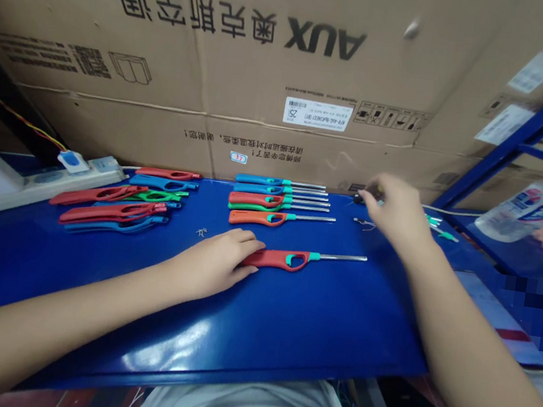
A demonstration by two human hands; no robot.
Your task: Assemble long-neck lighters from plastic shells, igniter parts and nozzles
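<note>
My left hand (223,259) rests on the blue table (284,326) with its fingers closed over the rear end of a red long-nosed lighter (294,259) that has a teal trigger and a metal tube pointing right. My right hand (395,207) reaches to the far right of the table, fingers curled down onto small dark and teal parts (442,231); what it pinches is hidden. Between the hands lies a neat row of several finished lighters (276,203), blue, red and green.
A loose pile of red, blue and green lighter bodies (119,206) lies at the left. A white power strip (27,176) sits at the far left edge. Large cardboard boxes (251,59) wall off the back. A blue rack post (524,131) and plastic bags (538,207) stand right.
</note>
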